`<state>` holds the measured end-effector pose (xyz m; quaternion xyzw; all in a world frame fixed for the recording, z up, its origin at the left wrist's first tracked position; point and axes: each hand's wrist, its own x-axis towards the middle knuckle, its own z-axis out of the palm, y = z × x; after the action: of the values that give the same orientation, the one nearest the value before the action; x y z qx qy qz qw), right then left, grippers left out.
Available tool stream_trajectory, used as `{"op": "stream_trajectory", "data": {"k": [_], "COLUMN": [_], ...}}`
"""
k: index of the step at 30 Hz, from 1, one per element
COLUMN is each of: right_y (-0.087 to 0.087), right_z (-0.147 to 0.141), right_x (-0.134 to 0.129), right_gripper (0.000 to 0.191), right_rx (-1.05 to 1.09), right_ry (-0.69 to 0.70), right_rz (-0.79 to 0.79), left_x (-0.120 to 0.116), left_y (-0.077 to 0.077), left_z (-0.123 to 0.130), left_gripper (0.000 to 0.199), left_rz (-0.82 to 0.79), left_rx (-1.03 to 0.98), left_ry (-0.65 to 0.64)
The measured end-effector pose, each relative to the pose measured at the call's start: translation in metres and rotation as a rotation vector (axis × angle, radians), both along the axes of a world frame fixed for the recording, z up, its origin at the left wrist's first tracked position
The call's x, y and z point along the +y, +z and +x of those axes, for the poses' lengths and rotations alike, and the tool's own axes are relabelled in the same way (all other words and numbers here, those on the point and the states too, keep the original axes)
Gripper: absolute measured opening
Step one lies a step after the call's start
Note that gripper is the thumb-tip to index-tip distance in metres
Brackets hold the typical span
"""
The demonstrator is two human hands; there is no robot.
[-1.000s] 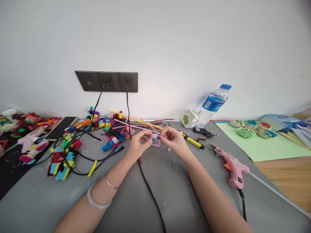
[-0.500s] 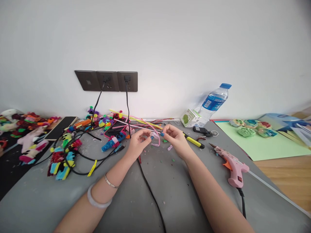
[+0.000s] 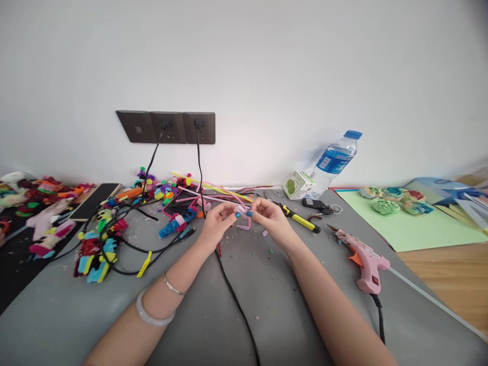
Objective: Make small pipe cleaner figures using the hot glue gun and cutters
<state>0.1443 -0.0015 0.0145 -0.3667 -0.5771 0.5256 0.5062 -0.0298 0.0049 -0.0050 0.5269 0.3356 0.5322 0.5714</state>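
Note:
A pale pink-lilac pipe cleaner [image 3: 240, 209], bent into a small loop, is pinched between my two hands above the grey table. My left hand [image 3: 220, 223] is closed, thumb and index finger on the loop's left side. From the right, my right hand [image 3: 270, 217] closes its thumb and fingertips on the same piece. A bent pink pipe cleaner end [image 3: 244, 227] lies just below my fingers. Behind the hands, several long pink and yellow pipe cleaners [image 3: 190, 182] lie across the table. The fingertips partly hide the held piece.
A pink glue gun [image 3: 368, 264] lies at right, near a yellow-black cutter [image 3: 305, 222], keys [image 3: 324, 206] and a tilted water bottle [image 3: 335, 160]. Black cables [image 3: 232, 290] cross the table. Fuzzy figures [image 3: 97, 254] and a phone [image 3: 95, 201] lie left. Green paper [image 3: 412, 229] holds rosettes.
My right hand has moved slightly left, toward my left hand, and its fingers now meet the pink loop. The left hand stays nearly in place.

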Motion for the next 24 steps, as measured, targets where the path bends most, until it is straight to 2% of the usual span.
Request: {"op": "stream_trajectory", "data": {"k": [9, 18, 24], "right_y": [0.0007, -0.0003, 0.0043], "right_z": [-0.0022, -0.0033, -0.0012], "right_x": [-0.0033, -0.0029, -0.0050], "right_gripper": [0.034, 0.037, 0.034], "right_rx": [0.063, 0.072, 0.200], "right_ry": [0.067, 0.056, 0.054], "right_rz": [-0.129, -0.140, -0.193], "left_x": [-0.0011, 0.0006, 0.0011], "left_y": [0.0005, -0.0041, -0.0055], "left_z": [-0.0001, -0.0013, -0.0017], "left_gripper": [0.026, 0.025, 0.022], "left_rz": [0.006, 0.050, 0.056], "left_rx": [-0.018, 0.039, 0.055], "left_ry": [-0.018, -0.020, -0.002]}}
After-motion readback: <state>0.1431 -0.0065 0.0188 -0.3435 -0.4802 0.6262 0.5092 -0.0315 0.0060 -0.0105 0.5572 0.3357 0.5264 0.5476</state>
